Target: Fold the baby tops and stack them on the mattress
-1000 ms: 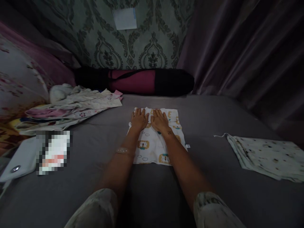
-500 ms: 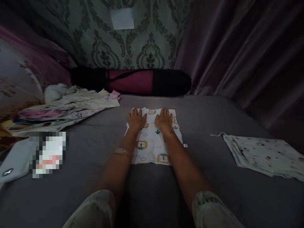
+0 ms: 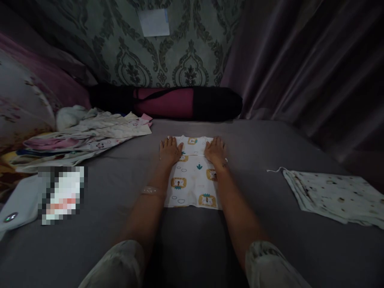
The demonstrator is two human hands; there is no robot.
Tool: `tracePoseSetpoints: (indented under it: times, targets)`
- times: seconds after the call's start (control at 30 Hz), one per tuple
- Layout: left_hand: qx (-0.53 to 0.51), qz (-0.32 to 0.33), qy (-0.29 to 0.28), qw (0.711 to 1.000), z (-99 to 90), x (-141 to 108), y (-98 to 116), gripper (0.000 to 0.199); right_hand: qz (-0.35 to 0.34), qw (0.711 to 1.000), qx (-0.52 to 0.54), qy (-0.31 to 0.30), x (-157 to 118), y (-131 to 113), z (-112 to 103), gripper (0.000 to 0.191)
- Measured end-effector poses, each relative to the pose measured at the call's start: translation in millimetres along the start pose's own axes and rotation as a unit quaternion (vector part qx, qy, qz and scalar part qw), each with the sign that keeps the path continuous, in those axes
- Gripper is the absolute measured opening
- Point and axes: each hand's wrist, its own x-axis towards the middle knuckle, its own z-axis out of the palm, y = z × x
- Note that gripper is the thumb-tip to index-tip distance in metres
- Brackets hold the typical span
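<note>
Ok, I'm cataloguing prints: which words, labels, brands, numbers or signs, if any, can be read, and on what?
No text can be read.
White fabric piece with yellow lion prints: faint mark, too small to read.
White rectangular sheet, upper middle: any writing too faint to read.
Pixelated white-and-red item, left: blurred out.

You wear a clear bracelet [image 3: 150, 191]; loose, pale sleeves [image 3: 120, 262] end nearer you than it; your right wrist's dark mark [image 3: 224, 165] lies beyond it.

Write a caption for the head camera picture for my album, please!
Left hand and right hand rest palm-down on a white printed cloth upon a gray surface.
</note>
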Motion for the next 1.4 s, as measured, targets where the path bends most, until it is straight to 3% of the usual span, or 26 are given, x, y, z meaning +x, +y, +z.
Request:
tracePoseSetpoints:
  times: [0.27, 0.47, 0.6, 0.77, 1.1, 1.27, 1.4]
  targets:
    - [-0.019, 0.001, -0.006, 1.000, -7.8, -2.8, 0.7, 0.066, 0.005, 1.000, 0.009, -0.012, 1.6, 1.0, -2.7, 0.059]
    - [-0.006, 0.036, 0.090, 0.995, -14.5, -3.4, 16.4, 0.062, -0.042, 0.999, 0.008, 0.000, -3.6, -19.7, -16.0, 0.058]
    - [-0.005, 0.091, 0.032, 0.995, -4.7, -4.0, 26.0, 0.062, -0.091, 0.995, 0.002, -0.043, -9.3, -32.8, -12.2, 0.057]
    - [-0.023, 0.093, -0.040, 0.995, 1.7, -5.0, 23.1, 0.063, -0.103, 0.993, -0.020, -0.058, -14.3, -30.5, -1.4, 0.057]
    - [-0.017, 0.105, -0.038, 0.994, -10.6, -9.2, 22.7, 0.060, -0.096, 0.992, -0.032, -0.080, -13.3, -31.2, -7.7, 0.057]
    - [-0.025, 0.109, 0.050, 0.992, -12.3, -7.8, 25.3, 0.056, -0.150, 0.988, -0.005, -0.018, -20.4, -43.3, -11.2, 0.054]
    - [-0.042, 0.118, -0.006, 0.992, -6.8, -6.8, 22.1, 0.054, -0.205, 0.976, 0.007, -0.066, -26.1, -51.1, -9.1, 0.053]
